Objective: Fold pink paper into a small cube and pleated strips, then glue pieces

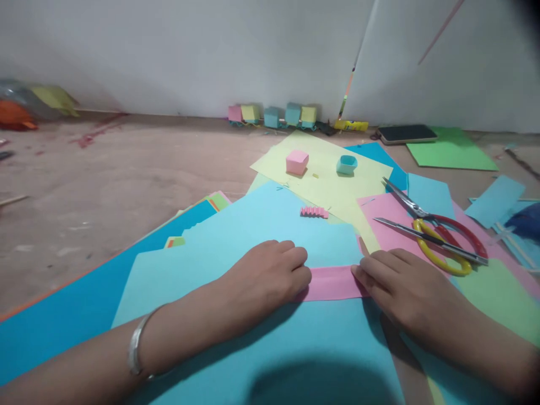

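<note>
A pink paper strip (333, 283) lies across light blue sheets (219, 242). My left hand (274, 273), fingers curled, presses on the strip's left end. At its right end, my right hand (386, 278) pinches the strip between bent fingers. A small pleated pink piece (314, 212) rests on the blue paper above the hands. Farther back, a pink paper box (297, 162) and an open teal paper box (346, 164) sit on a pale yellow sheet (278, 160).
Scissors with red and yellow handles (447, 239) and a metal-tipped tool (430, 239) lie at the right. Behind are a phone (407, 134), a green sheet (453, 149), a yellow tube (351, 125) and several small paper blocks (271, 117) along the wall.
</note>
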`<state>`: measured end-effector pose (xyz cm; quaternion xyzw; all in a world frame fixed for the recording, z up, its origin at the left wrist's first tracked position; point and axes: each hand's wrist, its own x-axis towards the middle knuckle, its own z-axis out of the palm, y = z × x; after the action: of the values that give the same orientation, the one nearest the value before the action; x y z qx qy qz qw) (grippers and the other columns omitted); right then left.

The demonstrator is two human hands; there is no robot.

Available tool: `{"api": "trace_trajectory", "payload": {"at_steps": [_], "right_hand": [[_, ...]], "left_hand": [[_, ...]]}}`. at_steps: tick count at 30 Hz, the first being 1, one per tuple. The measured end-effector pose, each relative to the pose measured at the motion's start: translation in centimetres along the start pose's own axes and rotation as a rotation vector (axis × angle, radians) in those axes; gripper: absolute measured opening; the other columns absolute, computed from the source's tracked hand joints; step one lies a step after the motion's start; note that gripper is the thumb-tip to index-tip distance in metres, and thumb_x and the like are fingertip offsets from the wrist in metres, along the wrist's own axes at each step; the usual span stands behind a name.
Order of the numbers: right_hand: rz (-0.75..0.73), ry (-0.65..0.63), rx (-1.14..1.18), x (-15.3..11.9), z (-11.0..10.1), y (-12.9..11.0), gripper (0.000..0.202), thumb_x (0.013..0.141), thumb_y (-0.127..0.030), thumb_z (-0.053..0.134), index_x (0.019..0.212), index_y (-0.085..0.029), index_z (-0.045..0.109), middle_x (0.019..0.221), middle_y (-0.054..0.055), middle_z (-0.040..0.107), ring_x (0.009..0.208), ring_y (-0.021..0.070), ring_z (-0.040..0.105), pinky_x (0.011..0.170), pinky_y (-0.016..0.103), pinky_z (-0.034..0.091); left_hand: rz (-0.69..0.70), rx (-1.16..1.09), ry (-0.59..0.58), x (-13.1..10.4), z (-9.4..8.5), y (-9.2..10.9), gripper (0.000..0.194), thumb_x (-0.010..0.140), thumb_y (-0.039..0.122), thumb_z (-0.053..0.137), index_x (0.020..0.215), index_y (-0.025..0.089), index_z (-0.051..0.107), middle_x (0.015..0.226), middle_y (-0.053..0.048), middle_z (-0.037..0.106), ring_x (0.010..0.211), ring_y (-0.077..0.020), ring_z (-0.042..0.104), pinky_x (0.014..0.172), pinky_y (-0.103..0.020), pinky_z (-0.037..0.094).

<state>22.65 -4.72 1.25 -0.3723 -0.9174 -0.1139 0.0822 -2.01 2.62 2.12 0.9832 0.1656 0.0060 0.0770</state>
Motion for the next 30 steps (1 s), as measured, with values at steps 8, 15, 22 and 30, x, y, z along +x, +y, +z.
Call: {"api": "trace_trajectory", "payload": {"at_steps": [8, 15, 22, 30], "right_hand": [[0.012, 0.017, 0.005, -0.4, 0.5, 0.1, 0.027, 0.090, -0.004, 0.045, 0.074, -0.010, 0.065, 0.071, 0.007, 0.055, 0.069, 0.0204, 0.047, 0.064, 0.035, 0.034], [0.012, 0.020, 0.017, -0.5, 0.8, 0.1, 0.027, 0.089, -0.003, 0.046, 0.070, -0.013, 0.063, 0.071, 0.007, 0.054, 0.069, 0.0204, 0.045, 0.064, 0.035, 0.031], [0.008, 0.015, 0.018, -0.4, 0.6, 0.1, 0.026, 0.088, -0.002, 0.046, 0.073, -0.011, 0.064, 0.069, 0.008, 0.055, 0.069, 0.0212, 0.046, 0.062, 0.034, 0.030], [0.012, 0.011, -0.012, -0.5, 0.6, 0.1, 0.025, 0.090, -0.004, 0.045, 0.077, -0.012, 0.064, 0.069, 0.006, 0.054, 0.066, 0.0195, 0.046, 0.061, 0.034, 0.030]], "left_hand": [[-0.112, -0.133, -0.106, -0.4, -0.6, -0.3, 0.017, 0.091, 0.006, 0.048, 0.080, 0.018, 0.050, 0.082, -0.001, 0.052, 0.067, -0.0159, 0.042, 0.055, -0.029, 0.027], [-0.123, -0.077, -0.095, -0.5, -0.7, 0.4, 0.019, 0.091, 0.002, 0.045, 0.080, 0.017, 0.051, 0.080, -0.002, 0.052, 0.066, -0.0154, 0.041, 0.055, -0.029, 0.029], [-0.098, 0.005, -0.127, -0.2, -0.9, 0.9, 0.022, 0.090, 0.002, 0.047, 0.073, 0.016, 0.052, 0.076, -0.002, 0.053, 0.065, -0.0151, 0.042, 0.054, -0.029, 0.029], [-0.101, 0.135, -0.083, -0.5, -0.7, 1.6, 0.021, 0.086, 0.003, 0.052, 0.071, 0.018, 0.055, 0.072, -0.004, 0.056, 0.063, -0.0184, 0.047, 0.054, -0.033, 0.032]]}}
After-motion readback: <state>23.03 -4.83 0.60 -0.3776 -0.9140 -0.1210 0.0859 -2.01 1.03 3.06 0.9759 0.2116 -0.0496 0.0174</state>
